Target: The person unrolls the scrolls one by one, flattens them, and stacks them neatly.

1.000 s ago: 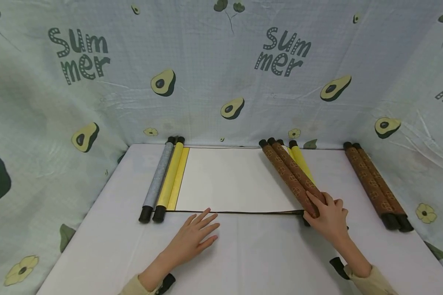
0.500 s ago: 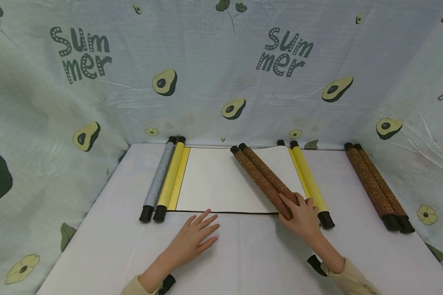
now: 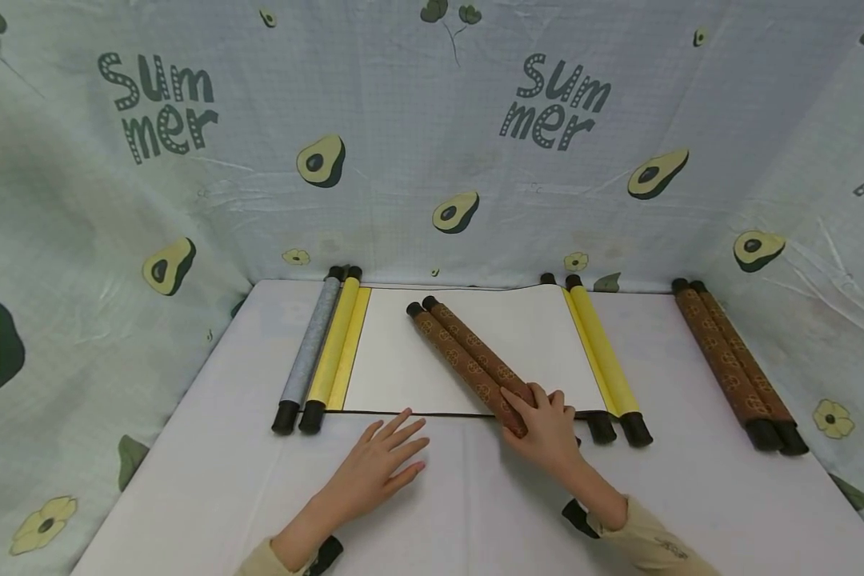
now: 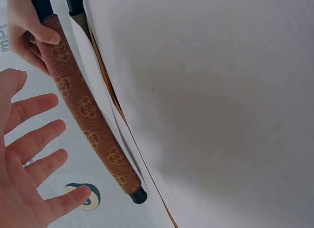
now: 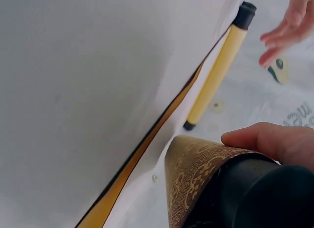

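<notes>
My right hand (image 3: 547,436) grips the near end of a brown patterned scroll (image 3: 468,364), rolled into two side-by-side rolls with black knobs. It slants over the white sheet (image 3: 392,352) of an unrolled scroll, its far end pointing left. In the right wrist view the thumb or a finger (image 5: 265,139) lies along the brown scroll (image 5: 196,174) beside its large black knob. My left hand (image 3: 374,468) hovers with fingers spread near the sheet's front edge, holding nothing. The left wrist view shows those spread fingers (image 4: 41,134) apart from the brown scroll (image 4: 88,107).
Yellow rollers (image 3: 605,356) end the sheet at right and, at left, another yellow roller (image 3: 336,336) lies beside a grey-blue roll (image 3: 308,344). A second brown rolled scroll (image 3: 730,360) lies at the table's right. A printed cloth wall (image 3: 403,144) stands behind the white table (image 3: 468,496).
My right hand has carried the brown scroll leftward from the right-hand yellow rollers to over the middle of the white sheet, uncovering those rollers. My left hand has stayed in place.
</notes>
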### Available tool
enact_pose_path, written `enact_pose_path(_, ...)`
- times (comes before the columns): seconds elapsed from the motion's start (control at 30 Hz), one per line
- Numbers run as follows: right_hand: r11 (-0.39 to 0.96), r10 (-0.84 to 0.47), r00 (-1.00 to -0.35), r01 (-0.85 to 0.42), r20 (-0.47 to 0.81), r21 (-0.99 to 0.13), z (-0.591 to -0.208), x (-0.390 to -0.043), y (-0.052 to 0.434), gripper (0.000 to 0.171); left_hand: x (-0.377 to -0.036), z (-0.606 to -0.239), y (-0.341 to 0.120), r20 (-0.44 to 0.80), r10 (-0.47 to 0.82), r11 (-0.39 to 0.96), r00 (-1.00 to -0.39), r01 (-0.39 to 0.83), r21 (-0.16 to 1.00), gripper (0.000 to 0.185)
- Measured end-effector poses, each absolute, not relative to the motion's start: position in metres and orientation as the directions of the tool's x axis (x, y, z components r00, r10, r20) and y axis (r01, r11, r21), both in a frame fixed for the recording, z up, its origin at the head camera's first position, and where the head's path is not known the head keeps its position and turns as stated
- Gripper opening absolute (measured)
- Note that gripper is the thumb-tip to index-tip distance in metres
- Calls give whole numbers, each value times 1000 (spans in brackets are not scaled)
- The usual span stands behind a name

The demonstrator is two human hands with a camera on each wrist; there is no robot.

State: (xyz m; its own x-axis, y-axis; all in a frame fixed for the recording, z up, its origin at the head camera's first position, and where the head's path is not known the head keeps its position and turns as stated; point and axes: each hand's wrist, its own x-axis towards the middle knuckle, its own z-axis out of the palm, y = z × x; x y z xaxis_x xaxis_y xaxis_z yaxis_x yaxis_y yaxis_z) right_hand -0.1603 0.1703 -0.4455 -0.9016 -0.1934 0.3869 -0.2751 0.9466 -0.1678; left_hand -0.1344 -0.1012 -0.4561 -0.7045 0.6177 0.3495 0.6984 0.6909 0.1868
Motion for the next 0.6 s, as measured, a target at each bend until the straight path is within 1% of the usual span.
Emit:
enact_pose_path(0.27,955,-234,-904,-282,357,-89,-448,-156,156,52,-134,-456,-102,351,616,691,-705,698,187,36)
enact_pose_path(0.37,958,-232,-913,-274,336,-81,-448,-154,152,53,-134,-456,-101,354,616,692,-704,698,185,36)
enact_pose_path(0.6,960,-239,-949,-262,203,-94,-451,-148,148,56,-134,-457,-100,354,615,691,-705,698,190,36)
